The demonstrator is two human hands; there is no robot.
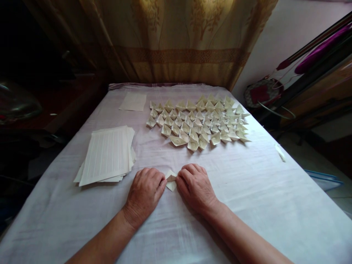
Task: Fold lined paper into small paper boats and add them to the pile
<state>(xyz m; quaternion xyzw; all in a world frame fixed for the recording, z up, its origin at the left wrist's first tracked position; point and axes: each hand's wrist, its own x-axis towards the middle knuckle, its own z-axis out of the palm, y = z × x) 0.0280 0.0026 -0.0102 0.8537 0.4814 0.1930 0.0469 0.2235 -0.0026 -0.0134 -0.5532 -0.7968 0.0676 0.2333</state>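
My left hand (145, 192) and my right hand (194, 186) rest side by side on the white cloth (247, 190) at the near middle of the table. Both have their fingers curled and pressed on a small folded piece of cream paper (171, 180) between them. Only the paper's middle shows; its ends are hidden under my fingers. Beyond my hands lies a wide cluster of several folded paper boats (199, 123), laid in rows.
A stack of printed sheets (107, 154) lies to the left of my hands. A single sheet (133, 101) sits at the far left. A small paper scrap (280, 152) lies near the right edge. A patterned curtain (176, 40) hangs behind the table.
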